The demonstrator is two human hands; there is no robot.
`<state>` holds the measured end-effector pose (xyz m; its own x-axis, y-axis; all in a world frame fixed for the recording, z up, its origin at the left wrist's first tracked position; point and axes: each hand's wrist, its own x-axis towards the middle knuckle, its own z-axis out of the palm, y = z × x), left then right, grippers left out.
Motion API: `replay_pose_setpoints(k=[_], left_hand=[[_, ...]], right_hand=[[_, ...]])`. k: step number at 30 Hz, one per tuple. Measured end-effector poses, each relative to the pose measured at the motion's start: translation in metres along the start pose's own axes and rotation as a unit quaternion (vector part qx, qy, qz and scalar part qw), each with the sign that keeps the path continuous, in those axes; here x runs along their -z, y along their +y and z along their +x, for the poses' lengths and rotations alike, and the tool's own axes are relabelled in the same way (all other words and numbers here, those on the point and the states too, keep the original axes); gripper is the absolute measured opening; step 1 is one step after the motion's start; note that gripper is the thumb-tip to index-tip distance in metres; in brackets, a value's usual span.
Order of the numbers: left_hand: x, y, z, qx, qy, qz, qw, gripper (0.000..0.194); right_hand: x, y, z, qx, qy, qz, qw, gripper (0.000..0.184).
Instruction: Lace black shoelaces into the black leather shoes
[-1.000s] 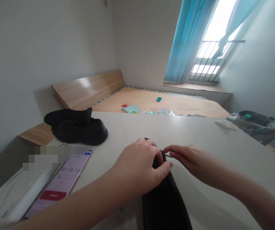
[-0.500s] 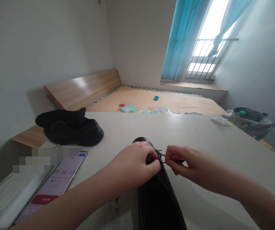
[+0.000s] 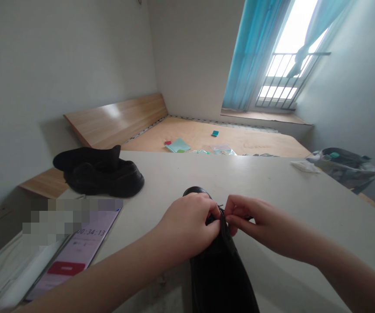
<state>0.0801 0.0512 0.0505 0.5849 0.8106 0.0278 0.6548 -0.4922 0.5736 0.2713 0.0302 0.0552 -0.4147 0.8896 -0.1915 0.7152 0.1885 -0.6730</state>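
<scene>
Black shoe [image 3: 222, 280]: sits on the pale table [image 3: 161, 178], central and close to the person; its long axis runs away from the viewer, leaning slightly left, rounded toe at the far end toward the bed [image 3: 187, 130], the near end cut off by the lower edge of the view.
Phone [image 3: 71, 254]: lies slantwise at left, its screen reading 00:34:13 in timer style, the leading digit partly masked by blur blocks; pale lettering on the red button is too small to read.
Second shoe [image 3: 104, 178]: black, beyond the phone, long axis roughly across the table; which end is the toe cannot be told.
Left hand [image 3: 190, 221]: curled over the shoe's front, thumb and fingers gripping beside the lacing.
Right hand [image 3: 248, 213]: narrow, thumb and finger pinching the black lace [image 3: 249, 218] at the shoe's right side.
White crumpled item [image 3: 305, 166]: near the table's far right edge.
</scene>
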Motion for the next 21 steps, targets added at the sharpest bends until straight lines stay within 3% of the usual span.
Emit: replay_pose_setpoints(k=[5, 9, 11, 14, 18, 21], left_hand=[[0.006, 0.002, -0.003, -0.013, 0.008, 0.020, 1.000, 0.018], [0.025, 0.008, -0.009, -0.022, 0.038, 0.016, 0.999, 0.019], [0.035, 0.012, -0.014, -0.036, 0.065, -0.017, 0.997, 0.017], [0.048, 0.020, -0.024, -0.070, 0.099, -0.106, 0.987, 0.017], [0.054, 0.027, -0.035, -0.070, 0.170, -0.224, 0.957, 0.024], [0.055, 0.028, -0.039, -0.075, 0.189, -0.255, 0.945, 0.031]], right_hand=[[0.000, 0.002, 0.000, 0.029, 0.032, -0.018, 0.999, 0.022], [-0.002, -0.006, -0.001, 0.132, 0.073, 0.026, 0.988, 0.027], [-0.004, -0.013, -0.003, 0.180, 0.091, 0.091, 0.975, 0.026], [-0.003, -0.026, -0.007, 0.186, 0.116, 0.177, 0.959, 0.030], [0.014, -0.048, -0.014, 0.217, 0.118, 0.236, 0.940, 0.034], [0.028, -0.076, -0.019, 0.256, 0.205, 0.227, 0.917, 0.031]])
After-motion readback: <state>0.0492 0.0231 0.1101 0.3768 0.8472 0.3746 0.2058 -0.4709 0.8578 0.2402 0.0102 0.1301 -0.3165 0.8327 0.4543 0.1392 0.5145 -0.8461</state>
